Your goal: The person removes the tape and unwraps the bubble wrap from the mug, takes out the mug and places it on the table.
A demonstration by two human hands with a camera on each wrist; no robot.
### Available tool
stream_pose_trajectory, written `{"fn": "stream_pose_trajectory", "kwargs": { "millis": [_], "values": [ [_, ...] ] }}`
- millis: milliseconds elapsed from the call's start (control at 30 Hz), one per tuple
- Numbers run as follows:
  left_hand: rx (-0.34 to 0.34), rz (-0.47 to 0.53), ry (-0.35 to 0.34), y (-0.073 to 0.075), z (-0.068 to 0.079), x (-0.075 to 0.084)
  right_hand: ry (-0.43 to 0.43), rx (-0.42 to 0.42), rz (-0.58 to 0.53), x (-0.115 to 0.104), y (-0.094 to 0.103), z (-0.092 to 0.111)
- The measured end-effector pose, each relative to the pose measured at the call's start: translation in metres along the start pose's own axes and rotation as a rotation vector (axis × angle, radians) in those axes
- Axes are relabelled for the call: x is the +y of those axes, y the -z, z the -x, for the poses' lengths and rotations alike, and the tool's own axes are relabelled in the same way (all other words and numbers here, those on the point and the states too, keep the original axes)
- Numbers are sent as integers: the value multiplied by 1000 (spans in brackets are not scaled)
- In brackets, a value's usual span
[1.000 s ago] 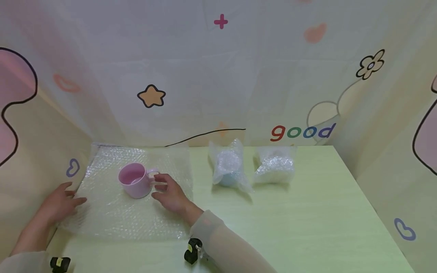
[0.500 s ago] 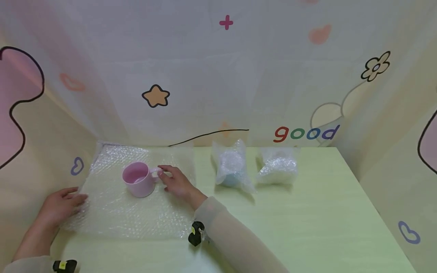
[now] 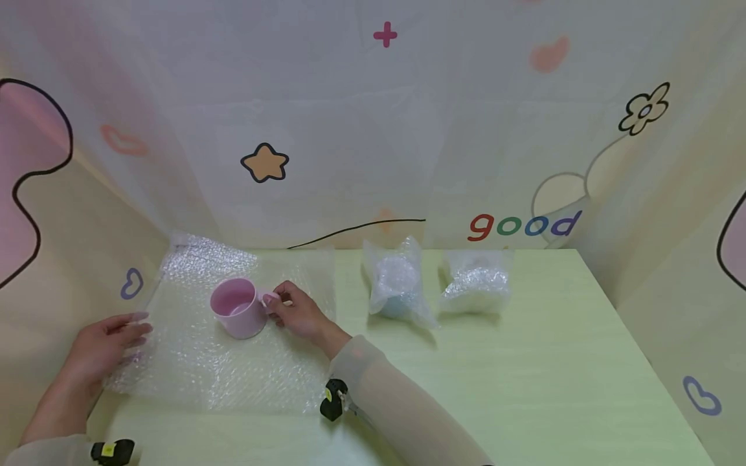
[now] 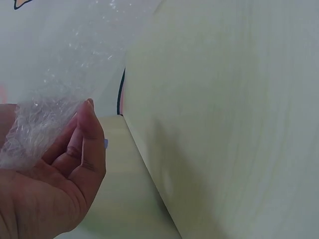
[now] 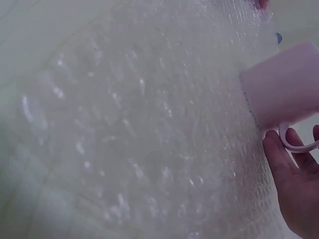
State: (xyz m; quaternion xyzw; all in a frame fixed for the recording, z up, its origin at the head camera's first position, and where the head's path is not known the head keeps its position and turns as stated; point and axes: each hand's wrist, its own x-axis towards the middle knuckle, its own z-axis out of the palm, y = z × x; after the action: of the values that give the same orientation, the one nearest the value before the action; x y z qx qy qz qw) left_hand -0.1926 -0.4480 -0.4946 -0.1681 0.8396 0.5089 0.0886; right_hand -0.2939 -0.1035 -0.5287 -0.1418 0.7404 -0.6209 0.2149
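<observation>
A pink mug (image 3: 241, 309) stands upright on a sheet of bubble wrap (image 3: 192, 362) at the left of the table, its handle turned to the right. My right hand (image 3: 300, 315) pinches that handle; in the right wrist view, the fingers of the right hand (image 5: 296, 186) lie around the handle loop beneath the mug (image 5: 281, 87). At the sheet's left edge, my left hand (image 3: 101, 343) holds the wrap between thumb and fingers. The left wrist view shows crumpled bubble wrap (image 4: 37, 127) inside the curled left hand (image 4: 65, 184).
Two bubble-wrapped bundles stand near the table's back edge: one with something bluish inside (image 3: 397, 285), the other a whitish bundle (image 3: 474, 285) to its right. Printed curtains (image 3: 350, 129) enclose the pale green table (image 3: 524, 388) at the back and sides.
My right hand has closed in on the mug's handle and now pinches it. The left fingers have taken hold of the sheet's left edge, and its far left corner has risen slightly.
</observation>
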Motion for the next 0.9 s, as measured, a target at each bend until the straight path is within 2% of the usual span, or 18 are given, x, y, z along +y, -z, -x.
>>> {"fn": "stream_pose_trajectory", "kwargs": {
  "millis": [467, 700, 900],
  "values": [
    [41, -1, -19, -3, 6, 12, 22, -2, -185, 4, 1, 2],
    [158, -149, 5, 11, 9, 15, 46, 32, -240, -3, 10, 12],
    [261, -260, -45, 19, 15, 25, 54, 107, -270, -4, 25, 19]
  ]
}}
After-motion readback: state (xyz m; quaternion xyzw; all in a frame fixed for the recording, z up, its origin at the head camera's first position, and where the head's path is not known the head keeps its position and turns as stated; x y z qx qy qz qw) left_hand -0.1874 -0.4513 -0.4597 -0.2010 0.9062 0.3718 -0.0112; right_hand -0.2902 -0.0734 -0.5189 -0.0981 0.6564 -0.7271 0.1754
